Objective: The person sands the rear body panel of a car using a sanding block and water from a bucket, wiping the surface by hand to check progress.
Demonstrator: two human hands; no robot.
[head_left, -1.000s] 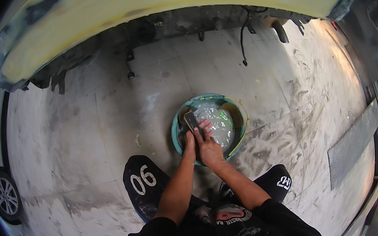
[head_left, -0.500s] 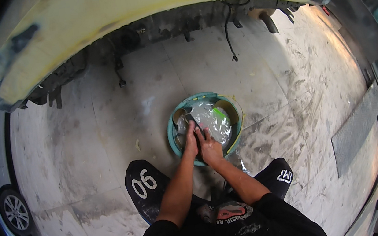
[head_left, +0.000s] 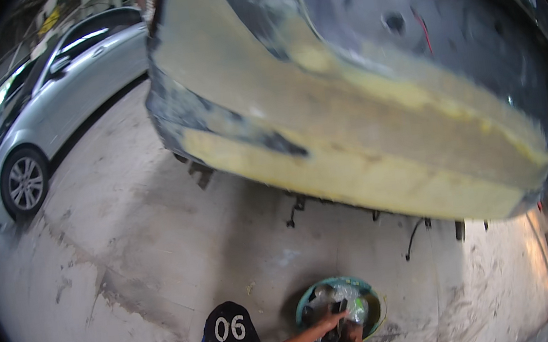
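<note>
A round teal tub (head_left: 334, 280) stands on the floor in front of me, low in the view. My left hand (head_left: 331, 320) reaches into it from the left, closed around a small dark block (head_left: 339, 306). My right hand (head_left: 353, 331) is close beside it, at the block's near end. Its fingers are blurred and partly in shadow, but they look curled against the block. Shiny, clear, wet-looking material (head_left: 347, 291) fills the tub around the hands, with a bright green piece (head_left: 359, 305) in it.
A large car bumper (head_left: 350, 120) with yellowish sanded patches hangs over the floor ahead. Thin brackets and a dangling cable (head_left: 411, 241) show beneath it. A silver car (head_left: 80, 71) is parked at the left. My knee in black trousers (head_left: 230, 333) is left of the tub.
My view has swung up and to the left, bringing in the bumper's face and the silver car. Both hands stay together in the tub with the dark block.
</note>
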